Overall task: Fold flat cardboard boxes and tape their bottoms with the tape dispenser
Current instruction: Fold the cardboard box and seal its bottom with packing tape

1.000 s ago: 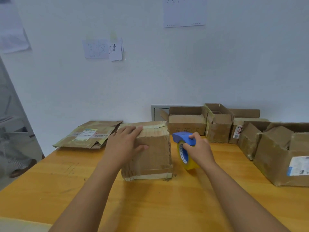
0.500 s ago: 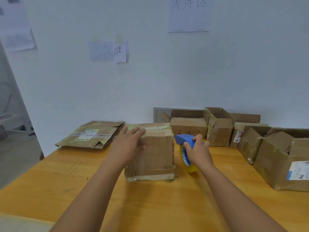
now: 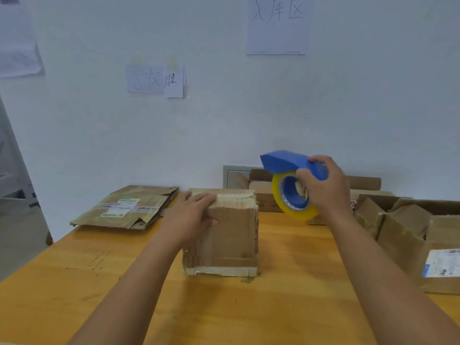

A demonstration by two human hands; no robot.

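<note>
Head view: your left hand lies flat on the folded box (mid-table), while your right hand grips the blue tape dispenser raised just beside it

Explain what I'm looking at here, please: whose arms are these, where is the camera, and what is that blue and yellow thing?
No machine here: a person wears a camera on the head, looking forward and down, so you see their own arms. The left hand rests with straight fingers on a folded cardboard box standing on the wooden table. The right hand holds a blue tape dispenser with a yellow roll, lifted in the air just right of the box. Flattened boxes lie at the back left; open boxes stand to the right. Paper notes hang on the wall.
</note>
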